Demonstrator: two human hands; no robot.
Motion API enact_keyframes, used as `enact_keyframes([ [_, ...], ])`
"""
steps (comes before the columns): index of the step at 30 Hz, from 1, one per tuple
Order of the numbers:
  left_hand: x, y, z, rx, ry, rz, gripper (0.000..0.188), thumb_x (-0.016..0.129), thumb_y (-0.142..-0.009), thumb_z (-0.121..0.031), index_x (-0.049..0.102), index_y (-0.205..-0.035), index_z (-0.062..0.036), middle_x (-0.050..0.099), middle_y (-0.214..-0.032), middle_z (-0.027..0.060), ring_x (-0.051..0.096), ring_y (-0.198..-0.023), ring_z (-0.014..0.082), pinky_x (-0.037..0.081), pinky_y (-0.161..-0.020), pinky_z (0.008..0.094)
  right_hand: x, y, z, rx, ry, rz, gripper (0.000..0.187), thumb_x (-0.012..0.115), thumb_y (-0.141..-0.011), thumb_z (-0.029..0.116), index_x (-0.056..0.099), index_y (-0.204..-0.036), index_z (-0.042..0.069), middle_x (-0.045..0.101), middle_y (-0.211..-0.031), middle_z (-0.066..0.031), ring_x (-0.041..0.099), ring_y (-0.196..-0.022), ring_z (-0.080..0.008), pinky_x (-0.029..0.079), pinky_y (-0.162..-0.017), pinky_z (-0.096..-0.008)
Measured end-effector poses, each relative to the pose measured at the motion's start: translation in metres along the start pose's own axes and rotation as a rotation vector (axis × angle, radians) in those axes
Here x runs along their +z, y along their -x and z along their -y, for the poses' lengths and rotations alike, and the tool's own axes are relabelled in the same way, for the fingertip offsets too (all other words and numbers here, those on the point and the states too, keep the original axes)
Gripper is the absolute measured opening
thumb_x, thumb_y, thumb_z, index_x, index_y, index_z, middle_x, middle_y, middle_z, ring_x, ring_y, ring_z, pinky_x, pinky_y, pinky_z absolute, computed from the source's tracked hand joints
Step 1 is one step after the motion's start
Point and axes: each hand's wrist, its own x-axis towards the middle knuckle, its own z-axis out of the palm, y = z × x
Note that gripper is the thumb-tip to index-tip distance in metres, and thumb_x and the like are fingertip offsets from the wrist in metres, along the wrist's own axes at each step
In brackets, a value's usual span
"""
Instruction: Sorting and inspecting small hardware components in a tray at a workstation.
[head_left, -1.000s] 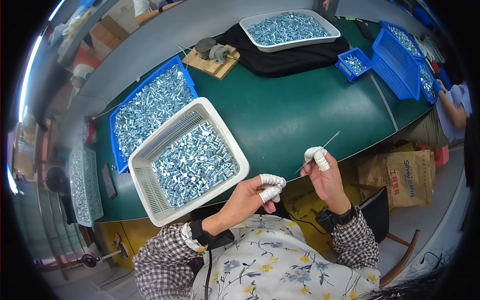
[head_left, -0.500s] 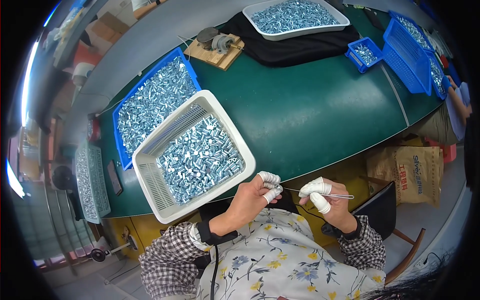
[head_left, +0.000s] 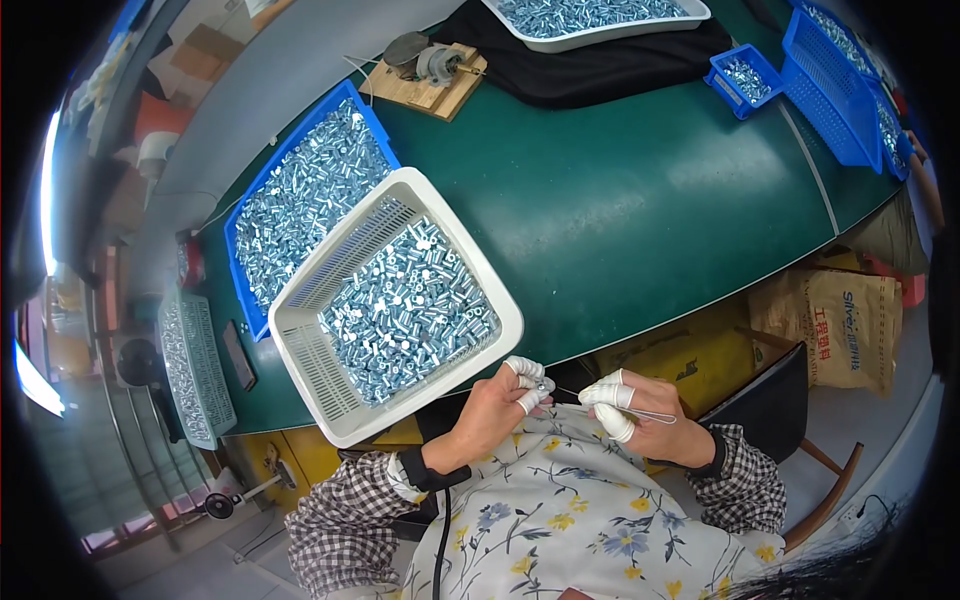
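My left hand point(head_left: 492, 412), with white finger covers on its thumb and fingertip, pinches a small silvery metal part point(head_left: 544, 387) just off the table's front edge. Facing it, my right hand point(head_left: 650, 418), its fingertips covered the same way, is closed round a thin metal wire tool point(head_left: 655, 416). The tool's looped end sticks out past the palm, while its fine tip points at the part; whether the two touch I cannot tell. Left of my hands, a white slotted basket point(head_left: 291, 355) holds many small zinc-coloured cylindrical metal parts.
Behind the basket lies a blue tray point(head_left: 236, 250) of similar parts. A wooden board with a small device point(head_left: 437, 66), a white tray point(head_left: 560, 43) on black cloth and blue bins point(head_left: 830, 95) stand farther back. A chair point(head_left: 760, 400) is at right.
The whole view has shifted slightly. My hands have come a little closer together, and the metal part now shows at my left fingertips. The tool remains in my right hand.
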Motion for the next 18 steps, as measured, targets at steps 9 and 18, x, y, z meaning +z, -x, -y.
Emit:
enact_keyframes([
  [9,-0.013,0.003,0.022,-0.063,0.054,-0.005,0.020,0.052,-0.090,0.001,0.044,-0.108,0.0005,0.062,-0.105,0.0105,0.063,-0.093,0.0158,0.054,-0.074,0.0272,0.017,-0.008,-0.006,0.093,-0.077,0.067,0.018,0.062,-0.078,-0.001,0.064,-0.096,0.000,0.063,-0.086,-0.0128,0.064,-0.071,-0.0218,0.051,-0.060,-0.0285],
  [18,-0.018,0.004,0.032,-0.044,0.107,0.039,0.021,0.050,-0.089,0.004,0.046,-0.110,0.0009,0.060,-0.105,0.0089,0.061,-0.096,0.0147,0.053,-0.078,0.0272,0.029,-0.016,-0.019,0.040,-0.060,0.136,0.029,0.063,-0.071,-0.007,0.062,-0.098,0.001,0.057,-0.081,-0.0095,0.059,-0.064,-0.0250,0.048,-0.053,-0.0302],
])
